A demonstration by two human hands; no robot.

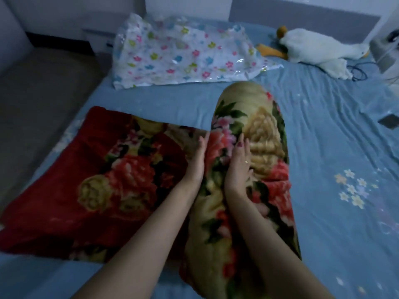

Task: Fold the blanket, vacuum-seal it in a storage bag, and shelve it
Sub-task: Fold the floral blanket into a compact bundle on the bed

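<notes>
Dim bedroom, blue-sheeted bed [323, 130]. Floral blanket [248, 147] half rolled under both hands, flat red part spread left of them. Left hand [197, 162] flat-fingered against the roll's side; right hand [239, 162] pressed open on top (ring visible). Beyond the hands, flowered storage bag [183, 55]; further right, plush goose [319, 50].

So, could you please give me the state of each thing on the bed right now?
blanket: partly rolled, right part bunched up
left hand: flat against the roll
right hand: pressing on the roll
storage bag: flat, unfilled
plush goose: lying on its side
</notes>
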